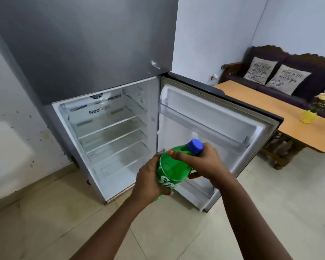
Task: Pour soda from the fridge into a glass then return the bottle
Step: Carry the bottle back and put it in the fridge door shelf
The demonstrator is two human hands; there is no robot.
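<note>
A green soda bottle with a blue cap is held in front of the open fridge. My left hand wraps the bottle's lower body from the left. My right hand grips its shoulder just under the cap. The bottle tilts with its cap up and to the right. The fridge's lower door is swung wide to the right, and the glass shelves inside carry nothing. No glass is in view.
A wooden table stands behind the open door with a yellow vase of flowers on it. A dark sofa with cushions lines the right wall. Tiled floor lies below my arms.
</note>
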